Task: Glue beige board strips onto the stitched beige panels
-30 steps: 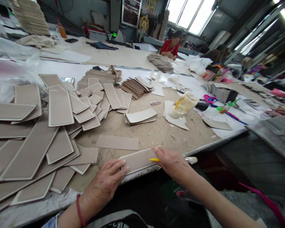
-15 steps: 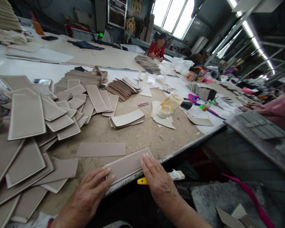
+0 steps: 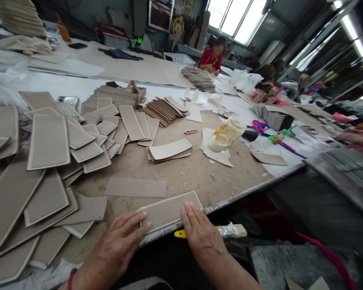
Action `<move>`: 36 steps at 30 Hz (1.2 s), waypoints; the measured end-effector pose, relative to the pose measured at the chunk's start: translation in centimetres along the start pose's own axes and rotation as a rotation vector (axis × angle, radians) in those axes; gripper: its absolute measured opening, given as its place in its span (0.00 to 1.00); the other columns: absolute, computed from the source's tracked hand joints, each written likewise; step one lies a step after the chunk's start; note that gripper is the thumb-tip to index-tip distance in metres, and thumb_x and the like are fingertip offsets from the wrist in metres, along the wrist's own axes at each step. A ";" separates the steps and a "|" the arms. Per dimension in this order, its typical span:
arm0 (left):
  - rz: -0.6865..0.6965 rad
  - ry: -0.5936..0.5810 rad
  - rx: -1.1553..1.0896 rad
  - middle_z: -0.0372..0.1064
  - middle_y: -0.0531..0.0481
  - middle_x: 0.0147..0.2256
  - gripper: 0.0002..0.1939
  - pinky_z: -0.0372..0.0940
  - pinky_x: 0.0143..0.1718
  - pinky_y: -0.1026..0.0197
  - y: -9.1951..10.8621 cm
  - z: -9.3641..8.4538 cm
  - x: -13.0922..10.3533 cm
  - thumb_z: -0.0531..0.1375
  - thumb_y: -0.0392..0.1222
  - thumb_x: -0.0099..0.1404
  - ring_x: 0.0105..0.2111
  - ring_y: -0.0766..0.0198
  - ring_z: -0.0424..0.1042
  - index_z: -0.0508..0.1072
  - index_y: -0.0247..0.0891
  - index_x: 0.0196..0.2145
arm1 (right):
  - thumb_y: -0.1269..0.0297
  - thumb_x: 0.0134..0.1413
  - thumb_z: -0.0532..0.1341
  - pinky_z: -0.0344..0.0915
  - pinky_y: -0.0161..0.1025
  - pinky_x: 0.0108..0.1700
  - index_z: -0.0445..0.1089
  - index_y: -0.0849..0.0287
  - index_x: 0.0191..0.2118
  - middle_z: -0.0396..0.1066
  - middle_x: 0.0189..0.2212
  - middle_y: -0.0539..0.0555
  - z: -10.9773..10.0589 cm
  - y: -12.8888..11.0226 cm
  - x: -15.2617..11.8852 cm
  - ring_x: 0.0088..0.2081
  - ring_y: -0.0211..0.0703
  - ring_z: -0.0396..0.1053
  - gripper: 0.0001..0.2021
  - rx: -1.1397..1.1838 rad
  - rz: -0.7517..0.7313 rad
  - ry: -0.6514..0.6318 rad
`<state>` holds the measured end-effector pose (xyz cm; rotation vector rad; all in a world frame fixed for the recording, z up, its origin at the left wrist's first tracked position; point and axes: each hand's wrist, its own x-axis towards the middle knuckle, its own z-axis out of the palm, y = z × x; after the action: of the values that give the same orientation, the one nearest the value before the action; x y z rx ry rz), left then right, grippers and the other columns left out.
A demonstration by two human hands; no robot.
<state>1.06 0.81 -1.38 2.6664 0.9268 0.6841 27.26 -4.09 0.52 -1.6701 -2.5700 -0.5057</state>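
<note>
A taupe rectangular panel with pale edges [image 3: 169,209] lies at the table's front edge. My left hand [image 3: 116,241] rests its fingertips on the panel's left end, fingers somewhat apart. On the right end lie the fingers of my right hand [image 3: 201,231], stretched out flat. A brush with a yellow handle and pale bristles [image 3: 234,230] passes beneath my right hand; how it is held is hidden. Just behind the panel is a plain taupe strip [image 3: 136,187]. Beyond that sits a small stack of curved pieces [image 3: 170,150].
Pale-edged panels [image 3: 48,141] are heaped at the left. A glue pot [image 3: 219,141] stands on scrap at centre right, with a small pink tool [image 3: 190,131] to its left. A person in red [image 3: 212,58] sits across the table; another person's hands show at far right.
The view has shifted slightly, so the table's items appear farther right. My hands remain on the panel, and the right fingers sit slightly closer to its front edge.
</note>
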 end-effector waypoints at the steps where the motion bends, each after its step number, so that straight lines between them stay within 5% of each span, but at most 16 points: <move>1: -0.004 -0.010 -0.001 0.65 0.46 0.51 0.19 0.64 0.49 0.54 0.2 -0.2 0.1 0.51 0.32 0.64 0.52 0.56 0.62 0.67 0.44 0.51 | 0.81 0.52 0.51 0.66 0.44 0.50 0.68 0.73 0.49 0.68 0.48 0.68 -0.1 0.2 0.0 0.51 0.53 0.66 0.19 -0.001 -0.012 -0.012; 9: -0.097 -0.081 -0.004 0.65 0.43 0.44 0.09 0.63 0.47 0.44 2.1 -1.6 2.6 0.59 0.37 0.60 0.45 0.51 0.63 0.70 0.40 0.40 | 0.83 0.50 0.51 0.66 0.45 0.50 0.66 0.73 0.51 0.66 0.51 0.69 0.3 -0.4 -0.4 0.52 0.54 0.64 0.21 -0.037 -0.022 -0.063; 13: -0.082 -0.014 0.034 0.61 0.40 0.50 0.18 0.60 0.49 0.45 2.2 -0.1 3.4 0.57 0.35 0.59 0.50 0.50 0.60 0.65 0.37 0.48 | 0.83 0.50 0.49 0.65 0.43 0.52 0.65 0.70 0.52 0.66 0.51 0.66 -0.4 0.5 -0.4 0.53 0.51 0.63 0.22 0.119 0.016 -0.059; 20: -0.055 -0.009 0.026 0.63 0.42 0.51 0.18 0.56 0.51 0.46 1.4 1.3 2.9 0.56 0.37 0.62 0.50 0.50 0.59 0.65 0.39 0.51 | 0.72 0.55 0.46 0.62 0.47 0.51 0.66 0.62 0.44 0.69 0.42 0.62 -2.4 5.6 -0.1 0.47 0.49 0.67 0.15 0.629 0.552 -0.130; 27: -0.018 0.029 0.013 0.64 0.42 0.50 0.17 0.58 0.49 0.48 0.9 1.2 3.0 0.56 0.39 0.63 0.49 0.52 0.62 0.66 0.39 0.50 | 0.61 0.55 0.49 0.62 0.37 0.31 0.65 0.58 0.28 0.66 0.21 0.51 -1.0 6.1 1.6 0.27 0.42 0.67 0.12 0.816 0.688 -0.266; 36: -0.133 -0.058 -0.171 0.63 0.41 0.50 0.19 0.60 0.50 0.44 1.2 0.4 3.1 0.59 0.42 0.61 0.50 0.50 0.62 0.66 0.41 0.51 | 0.55 0.46 0.54 0.57 0.37 0.30 0.58 0.56 0.25 0.61 0.20 0.48 -1.4 6.3 2.6 0.24 0.40 0.61 0.10 0.933 0.810 -0.222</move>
<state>4.04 1.81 -0.19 2.4376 0.9736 0.6231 31.56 0.11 3.91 -2.0905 -1.4863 0.8056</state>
